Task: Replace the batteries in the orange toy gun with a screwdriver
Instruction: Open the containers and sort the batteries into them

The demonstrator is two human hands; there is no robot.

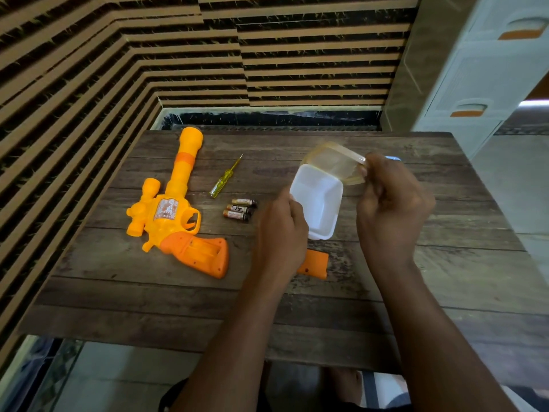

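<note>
- Orange plastic: the battery cover [315,262] lies flat on the wooden table [148,307]. Its left end is hidden behind the left wrist, so only the right portion shows.
- A pale blue object peeks out past the right hand's knuckles at the far side; too little shows to identify it.
- The grip of the orange toy gun [169,209] has its battery compartment uncovered and facing up. What is inside the recess is hard to make out.
- The printing on the three batteries [240,209] is blurred.
- The left hand [282,230] reaches in from below, back of the hand upward. Its fingers are curled round the near left edge of the white container [318,200], and the fingertips are hidden behind it.
- The right hand [392,200] is raised with the wrist bent. It pinches the right edge of the translucent lid [335,162], which is tilted above the container's far rim.
- The gun lies on the left half of the table, barrel pointing away and grip toward the viewer.
- The yellow-handled screwdriver [224,178] lies just to the right of the barrel. The batteries lie side by side near its handle, between the gun and the left hand.
- A white drawer unit [490,69] with orange handles is cut off at the upper right.
</note>
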